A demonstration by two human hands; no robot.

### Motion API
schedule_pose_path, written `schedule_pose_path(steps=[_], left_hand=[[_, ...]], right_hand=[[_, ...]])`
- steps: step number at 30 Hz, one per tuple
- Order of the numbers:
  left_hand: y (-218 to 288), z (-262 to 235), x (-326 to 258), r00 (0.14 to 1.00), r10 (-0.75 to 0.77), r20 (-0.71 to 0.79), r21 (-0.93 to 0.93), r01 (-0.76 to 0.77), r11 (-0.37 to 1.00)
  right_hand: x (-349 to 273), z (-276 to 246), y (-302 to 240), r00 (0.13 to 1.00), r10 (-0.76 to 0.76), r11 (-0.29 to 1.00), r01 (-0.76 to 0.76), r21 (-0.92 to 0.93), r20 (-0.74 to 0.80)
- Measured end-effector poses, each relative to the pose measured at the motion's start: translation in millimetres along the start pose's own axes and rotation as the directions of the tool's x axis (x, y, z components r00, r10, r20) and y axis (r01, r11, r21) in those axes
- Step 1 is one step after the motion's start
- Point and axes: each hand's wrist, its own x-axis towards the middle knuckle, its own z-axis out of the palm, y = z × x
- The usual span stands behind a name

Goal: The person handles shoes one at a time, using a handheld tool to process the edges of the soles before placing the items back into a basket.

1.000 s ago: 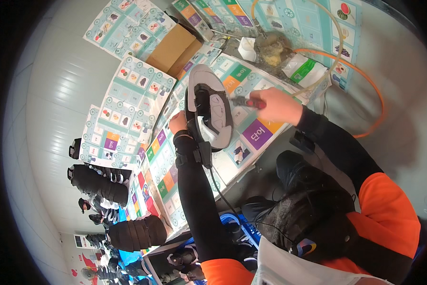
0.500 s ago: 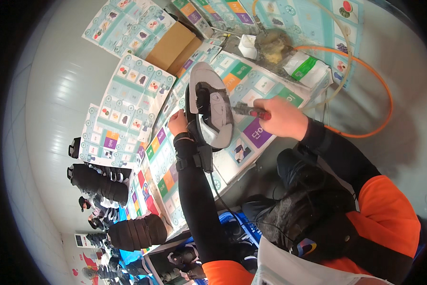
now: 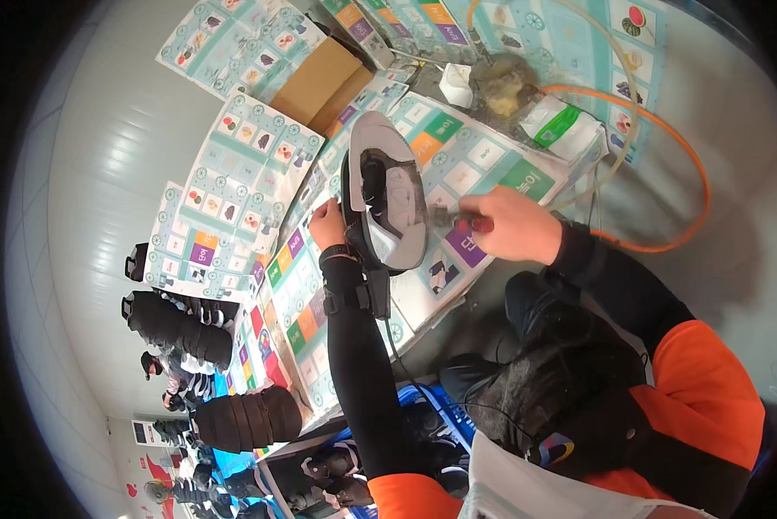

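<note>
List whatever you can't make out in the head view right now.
- Left hand: finger grip, partly hidden by the shoe in the head view.
- Shoe: its far side, turned away from the head camera.
- Tool in the right hand: working end blurred in the head view; fingers cover part of the handle.
- Distant person: hands too small in the head view.

Here's the shoe [image 3: 410,229] over the counter [image 3: 459,177], left hand [image 3: 326,225] at its left, right hand [image 3: 516,225] with a tool [image 3: 444,218] just to its right! Farther back, a cardboard box [image 3: 315,82] lies left, a packet [image 3: 563,128] right; the hose [image 3: 695,156] loops right of that packet.
</note>
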Motion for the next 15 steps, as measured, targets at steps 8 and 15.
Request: schedule_pose_path(steps=[8,15], left_hand=[[-8.4,-5.8,-1.1,0.999,0.029,-0.021,0.025,-0.029,0.999],[6.5,-4.2,-18.4,1.0,0.01,-0.02,-0.136,-0.012,0.991]], right_hand=[[-5.9,4.2,5.6,0.999,-0.04,0.999,0.041,0.003,-0.024],[-13.5,-0.5,6.7,0.981,0.09,0.996,-0.091,0.0,-0.174]])
